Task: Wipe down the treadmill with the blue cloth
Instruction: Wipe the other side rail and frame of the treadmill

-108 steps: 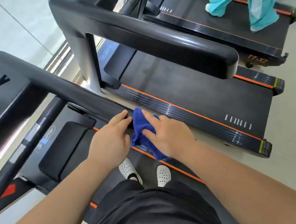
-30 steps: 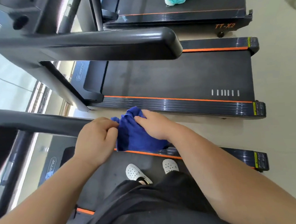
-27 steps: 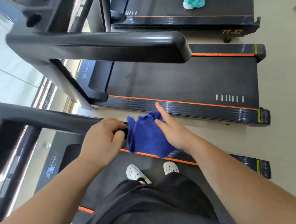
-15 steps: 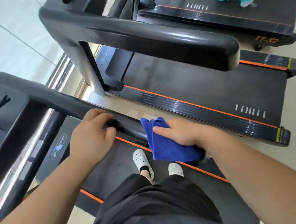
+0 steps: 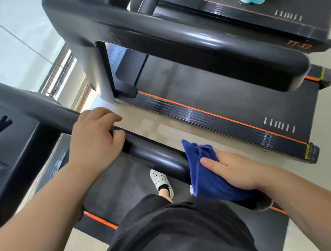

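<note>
Slid toward four o'clock since half a second back: cloth (image 5: 207,173) and right hand (image 5: 238,171), now close to the rail (image 5: 158,156)'s near end, with a wider gap to the left hand (image 5: 96,136). Wrapped over cloth and rail together, thumb on the near face, fingers over the far side and mostly out of sight. Left hand at ten o'clock from the cloth, curled over the rail, bracing.

Line to watch for the next stroke: rail's long axis from ten o'clock to four, cloth at the four end, bare stretch back toward ten. Nearer the cloth by far, the right. Likely either a return pass up toward ten or a turn round the end cap.

Glossy black rail, little drag by the look. Underneath, dark belt (image 5: 116,187) and a white shoe (image 5: 160,180). At one o'clock, a second treadmill (image 5: 216,95) across pale floor (image 5: 153,122).
</note>
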